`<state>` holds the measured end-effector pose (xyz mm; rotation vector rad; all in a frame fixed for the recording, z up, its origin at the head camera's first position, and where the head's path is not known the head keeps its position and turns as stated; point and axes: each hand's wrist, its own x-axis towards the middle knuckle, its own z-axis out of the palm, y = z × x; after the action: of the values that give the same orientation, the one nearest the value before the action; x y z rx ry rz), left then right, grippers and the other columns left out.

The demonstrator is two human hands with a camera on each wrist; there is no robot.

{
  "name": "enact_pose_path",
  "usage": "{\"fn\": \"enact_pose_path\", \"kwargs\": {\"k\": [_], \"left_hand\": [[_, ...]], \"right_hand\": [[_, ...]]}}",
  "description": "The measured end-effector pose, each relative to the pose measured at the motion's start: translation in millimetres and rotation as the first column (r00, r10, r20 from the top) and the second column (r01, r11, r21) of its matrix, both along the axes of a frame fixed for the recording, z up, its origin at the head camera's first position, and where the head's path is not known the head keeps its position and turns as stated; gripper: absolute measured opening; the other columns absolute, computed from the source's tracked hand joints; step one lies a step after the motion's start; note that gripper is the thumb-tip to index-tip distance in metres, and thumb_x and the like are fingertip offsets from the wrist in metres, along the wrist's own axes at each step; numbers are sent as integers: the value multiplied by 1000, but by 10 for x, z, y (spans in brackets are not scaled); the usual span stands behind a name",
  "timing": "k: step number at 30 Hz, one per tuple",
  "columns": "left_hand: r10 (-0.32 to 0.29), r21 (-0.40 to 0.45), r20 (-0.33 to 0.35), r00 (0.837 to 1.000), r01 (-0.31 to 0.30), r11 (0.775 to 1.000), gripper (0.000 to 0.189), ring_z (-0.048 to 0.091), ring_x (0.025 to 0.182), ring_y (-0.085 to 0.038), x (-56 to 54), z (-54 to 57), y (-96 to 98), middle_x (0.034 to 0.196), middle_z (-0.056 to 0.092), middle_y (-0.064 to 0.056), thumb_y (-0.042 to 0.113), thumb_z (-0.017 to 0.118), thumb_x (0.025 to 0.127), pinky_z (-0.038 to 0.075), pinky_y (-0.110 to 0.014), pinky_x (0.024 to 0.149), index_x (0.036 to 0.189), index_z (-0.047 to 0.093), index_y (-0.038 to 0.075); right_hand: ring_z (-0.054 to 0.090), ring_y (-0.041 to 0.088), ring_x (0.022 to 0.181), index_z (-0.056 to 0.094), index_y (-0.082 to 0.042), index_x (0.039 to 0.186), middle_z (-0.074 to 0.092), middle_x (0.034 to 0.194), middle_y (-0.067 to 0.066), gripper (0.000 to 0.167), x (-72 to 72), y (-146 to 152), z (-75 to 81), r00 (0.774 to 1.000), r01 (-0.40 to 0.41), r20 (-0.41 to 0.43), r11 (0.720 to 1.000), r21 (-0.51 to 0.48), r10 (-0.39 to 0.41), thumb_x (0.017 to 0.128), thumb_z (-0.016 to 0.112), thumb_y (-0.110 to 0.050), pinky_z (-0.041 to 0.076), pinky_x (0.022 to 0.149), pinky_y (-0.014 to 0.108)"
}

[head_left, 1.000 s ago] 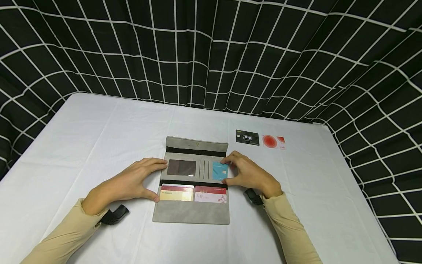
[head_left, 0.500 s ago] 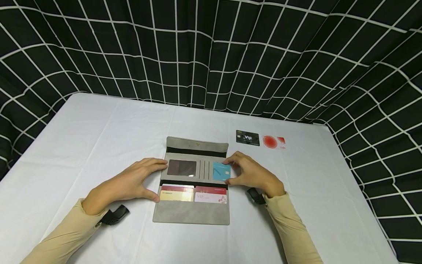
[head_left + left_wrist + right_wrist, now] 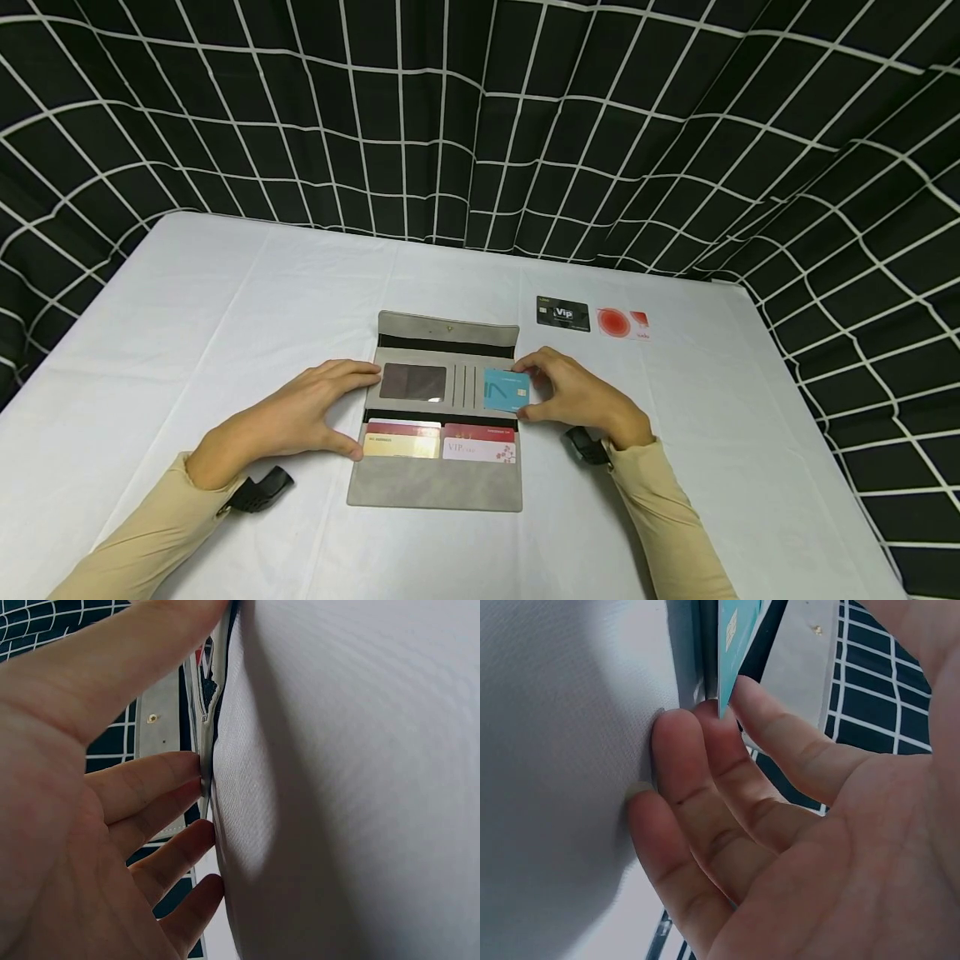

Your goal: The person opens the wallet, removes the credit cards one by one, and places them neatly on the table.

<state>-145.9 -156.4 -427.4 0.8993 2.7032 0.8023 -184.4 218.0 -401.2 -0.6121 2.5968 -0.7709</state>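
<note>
A grey wallet [image 3: 435, 483] lies unfolded on the white table. Along its left edge rests my left hand [image 3: 300, 408], fingertips at the upper panel and thumb lower down; in the left wrist view those fingers [image 3: 172, 855] are spread and nearly straight. My right hand [image 3: 573, 400] pinches a light blue card [image 3: 504, 390] by its top and bottom edges, and the card sticks out past the wallet's right side. Its left end overlaps the slots of the middle panel. The right wrist view shows the blue card's corner [image 3: 735, 645] at the fingertips.
A gold-and-white card [image 3: 401, 446] and a pink VIP card [image 3: 478, 450] sit in the wallet's lower pockets, with red cards behind. Beyond the right hand lie a black Vip card [image 3: 562, 312] and a card with a red circle [image 3: 615, 322]. A black grid curtain [image 3: 435, 125] stands behind the table.
The blue card has slid to the right with my right hand, more of it now showing beyond the wallet's edge. My left hand and the wallet have stayed in place.
</note>
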Motion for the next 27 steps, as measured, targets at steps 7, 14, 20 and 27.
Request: {"fn": "enact_pose_path", "kwargs": {"k": [7,14,20,27], "left_hand": [[-1,1,-2,1000,1,1000,96,43,138,-36,-3,-2,-9,148,50,-11,57,82,67,35,-62,110,140,53,2],[3,0,-1,1000,-3,1000,97,43,138,-35,0,-6,-7,148,50,-11,58,82,67,36,-62,110,140,53,2],[3,2,-4,1000,-3,1000,96,43,138,-35,-1,-1,0,148,50,-11,57,82,67,36,-61,109,140,53,2],[0,-1,-2,1000,0,1000,96,43,138,-35,-3,0,2,148,50,-11,57,82,67,36,-61,110,140,53,2]], "right_hand": [[53,17,96,63,-7,119,60,104,4,46,0,-12,-14,999,-1,-32,1000,2,1,83,79,-30,47,89,34],[51,17,91,63,-5,117,59,98,4,45,2,-28,-14,1000,21,-18,1000,-6,-22,82,81,-26,45,81,29],[53,16,87,65,-5,116,58,96,3,44,-8,10,11,1000,21,12,1000,2,-21,81,81,-26,45,78,27],[55,17,89,69,-2,118,60,97,4,46,-23,77,55,1000,21,13,1000,23,-21,80,82,-25,48,80,28]]}}
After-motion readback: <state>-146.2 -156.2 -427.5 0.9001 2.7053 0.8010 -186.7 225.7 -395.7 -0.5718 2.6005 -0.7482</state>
